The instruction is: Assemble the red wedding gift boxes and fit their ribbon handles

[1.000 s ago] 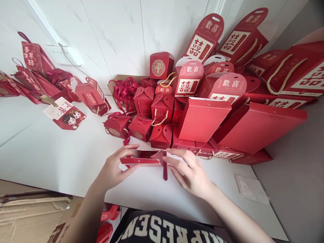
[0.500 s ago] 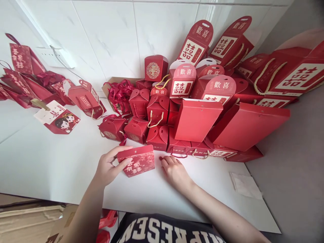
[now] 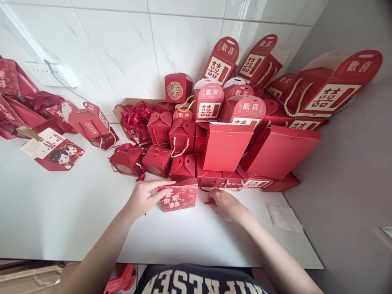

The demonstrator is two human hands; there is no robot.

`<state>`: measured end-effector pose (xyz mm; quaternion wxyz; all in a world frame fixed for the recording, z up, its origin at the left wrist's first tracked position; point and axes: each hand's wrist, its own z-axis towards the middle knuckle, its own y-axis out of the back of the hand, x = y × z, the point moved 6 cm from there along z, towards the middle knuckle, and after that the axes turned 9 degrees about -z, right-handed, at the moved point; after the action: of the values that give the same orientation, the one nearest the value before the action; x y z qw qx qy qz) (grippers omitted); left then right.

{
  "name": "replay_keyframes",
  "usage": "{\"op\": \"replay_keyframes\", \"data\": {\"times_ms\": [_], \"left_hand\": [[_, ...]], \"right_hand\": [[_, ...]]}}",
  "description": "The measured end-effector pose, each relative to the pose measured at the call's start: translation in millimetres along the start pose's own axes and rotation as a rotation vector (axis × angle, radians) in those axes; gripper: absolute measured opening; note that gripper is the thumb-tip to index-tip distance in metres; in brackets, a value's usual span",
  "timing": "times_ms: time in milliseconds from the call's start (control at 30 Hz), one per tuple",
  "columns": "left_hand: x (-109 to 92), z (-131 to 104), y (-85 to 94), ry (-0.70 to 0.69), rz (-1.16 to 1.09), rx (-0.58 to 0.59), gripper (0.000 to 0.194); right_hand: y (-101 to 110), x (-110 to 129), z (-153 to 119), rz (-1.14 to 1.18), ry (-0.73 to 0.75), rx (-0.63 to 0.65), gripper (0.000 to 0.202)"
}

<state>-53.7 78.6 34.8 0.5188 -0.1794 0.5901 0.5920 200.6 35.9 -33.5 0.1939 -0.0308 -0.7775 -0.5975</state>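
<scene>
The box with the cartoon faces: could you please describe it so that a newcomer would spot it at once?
On the white table, look towards the left end, below the wall socket. Nearer the front than the red boxes there sits the box with the cartoon faces, part pale, part red, with an olive band. Its two cartoon faces set it apart from its neighbours.

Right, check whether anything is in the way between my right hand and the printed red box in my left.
Nothing visible is: only bare white table shows between your right hand and the printed red box in your left hand. The small red boxes sit behind that gap.
</scene>
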Motion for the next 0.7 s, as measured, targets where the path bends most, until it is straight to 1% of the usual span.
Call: {"op": "replay_keyframes", "data": {"times_ms": [67,133,167,233,300,367,400,467,500,533,567,633,700], "left_hand": [[-4.0,12.6,-8.7,-0.044,-0.014,-0.009,0.025],[-6.1,25.2,-21.0,-0.095,-0.042,0.027,0.025],[-6.5,31.4,-29.1,-0.116,-0.064,0.069,0.025],[-6.9,43.0,-45.8,-0.14,-0.127,0.153,0.026],[-9.0,54.0,-58.9,-0.142,-0.19,0.192,0.026],[-16.6,64.2,-66.3,-0.144,-0.21,0.217,0.027],[-23.5,68.4,-68.0,-0.16,-0.188,0.253,0.027],[-43.1,74.7,-65.0,-0.221,-0.099,0.345,0.031],[-54.5,76.8,-59.8,-0.254,-0.056,0.38,0.032],[-66.0,78.5,-52.4,-0.273,-0.038,0.397,0.033],[-76.8,80.0,-43.4,-0.269,-0.06,0.388,0.031],[-94.7,81.6,-24.1,-0.215,-0.196,0.283,0.03],[-106.3,78.6,-12.7,-0.161,-0.358,0.15,0.031]], "right_hand": [[21.6,-13.6,-11.2,0.066,0.008,0.002,0.017],[48.3,-22.4,-23.8,0.162,0.043,-0.004,0.015],[63.0,-23.2,-29.8,0.33,0.083,-0.023,0.017],[91.3,-21.4,-39.0,0.627,0.138,-0.093,0.025],[113.5,-15.1,-42.8,0.81,0.158,-0.18,0.027],[126.2,-4.1,-40.9,0.942,0.163,-0.209,0.027],[130.7,2.0,-38.5,0.974,0.163,-0.219,0.028],[139.0,14.0,-32.9,0.976,0.183,-0.258,0.029],[143.2,19.4,-30.3,0.958,0.202,-0.293,0.029],[146.9,24.4,-27.9,0.937,0.222,-0.328,0.028],[149.8,28.9,-25.9,0.916,0.242,-0.36,0.028],[152.8,36.3,-22.8,0.878,0.272,-0.414,0.027],[152.8,42.0,-20.9,0.833,0.281,-0.461,0.027]]}}
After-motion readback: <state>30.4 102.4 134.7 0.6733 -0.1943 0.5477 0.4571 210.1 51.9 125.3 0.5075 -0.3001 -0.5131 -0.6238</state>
